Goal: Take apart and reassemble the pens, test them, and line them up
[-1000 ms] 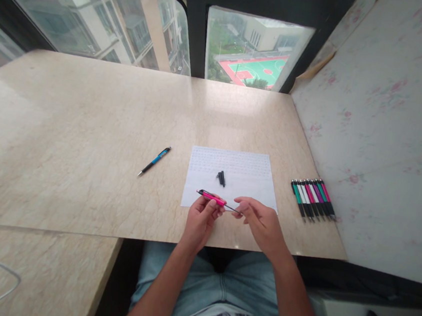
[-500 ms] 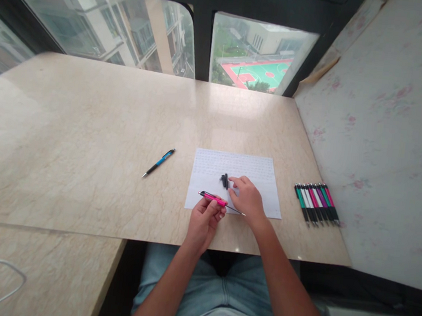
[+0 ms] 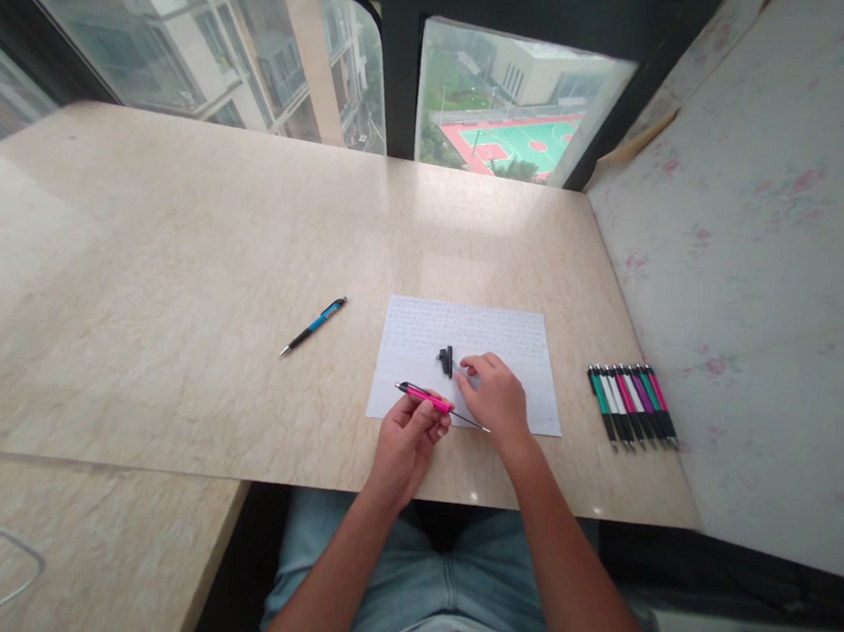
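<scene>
My left hand (image 3: 407, 440) is closed around the pink barrel of a pen (image 3: 425, 397), held above the paper's lower edge. A thin refill (image 3: 469, 422) sticks out of the barrel's right end, under my right wrist. My right hand (image 3: 495, 396) is over the sheet, its thumb and fingers curled but apart, and I see nothing between them. Just left of those fingertips lie small black pen parts (image 3: 445, 361), one a short tube. They rest on the white sheet of paper (image 3: 403, 354), which has rows of writing across its upper half.
A blue and black pen (image 3: 313, 328) lies on the marble-patterned tabletop (image 3: 164, 329) to the left. At right, a row of several coloured pens (image 3: 631, 406) lies near the papered wall (image 3: 786, 294). A white cable (image 3: 28, 548) curves over the lower-left surface. Windows (image 3: 520, 105) stand behind.
My right thumb and index finger have drawn slightly closer together beside the black parts. My left hand keeps its hold on the pink pen barrel. The view has shifted slightly.
</scene>
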### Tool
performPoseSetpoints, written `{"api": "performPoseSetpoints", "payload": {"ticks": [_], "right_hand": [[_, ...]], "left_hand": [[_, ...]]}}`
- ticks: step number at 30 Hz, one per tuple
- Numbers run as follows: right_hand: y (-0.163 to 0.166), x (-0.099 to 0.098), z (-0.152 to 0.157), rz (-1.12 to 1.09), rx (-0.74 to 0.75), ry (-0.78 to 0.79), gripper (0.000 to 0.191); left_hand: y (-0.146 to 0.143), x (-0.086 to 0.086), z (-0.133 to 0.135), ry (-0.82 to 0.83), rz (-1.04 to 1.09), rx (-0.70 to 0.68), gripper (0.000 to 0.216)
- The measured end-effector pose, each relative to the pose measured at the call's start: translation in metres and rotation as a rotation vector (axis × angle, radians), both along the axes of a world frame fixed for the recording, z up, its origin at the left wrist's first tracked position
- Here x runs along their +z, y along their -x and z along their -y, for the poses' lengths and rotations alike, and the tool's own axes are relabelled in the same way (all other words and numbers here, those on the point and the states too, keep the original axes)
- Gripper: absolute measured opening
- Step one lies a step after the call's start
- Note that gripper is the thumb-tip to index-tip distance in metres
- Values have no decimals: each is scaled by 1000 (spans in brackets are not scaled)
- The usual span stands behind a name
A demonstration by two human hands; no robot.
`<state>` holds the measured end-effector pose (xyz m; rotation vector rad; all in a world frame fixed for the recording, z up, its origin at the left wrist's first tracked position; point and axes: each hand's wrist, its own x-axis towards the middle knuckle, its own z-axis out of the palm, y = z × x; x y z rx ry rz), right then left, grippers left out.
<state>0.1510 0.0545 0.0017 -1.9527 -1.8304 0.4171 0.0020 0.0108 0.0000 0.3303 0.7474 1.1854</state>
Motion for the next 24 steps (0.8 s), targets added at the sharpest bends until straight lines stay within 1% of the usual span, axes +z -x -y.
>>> {"api": "performPoseSetpoints", "payload": {"ticks": [3,7,8,10,12,14,16,20,24], "right_hand": [[5,0,-2,40,-25,3,11],[5,1,-3,74,-79,-26,17],[3,2,-1,49,-87,-41,17],[-4,4,6,-76,-93,-70,17],[-13,8,19,-279,-97,-81,16],[-22,13,36,-477,-128,-52,18],[-29,19,54,-602,-147,-39,23],[-37,32,80,-614,-91,-74,20],[-36,37,87,-604,-64,-107,15]], "left_hand": [[0,0,0,-4,-12,7,22],[0,0,0,-5,-15,12,22],[0,0,0,-4,-14,13,22],[0,0,0,-4,-14,19,22],[0,0,0,-5,-18,28,20],[-1,0,0,-1,-25,41,19],[-1,0,0,8,-36,53,21],[-2,0,0,19,-69,83,26],[-2,0,0,15,-93,94,26]]}}
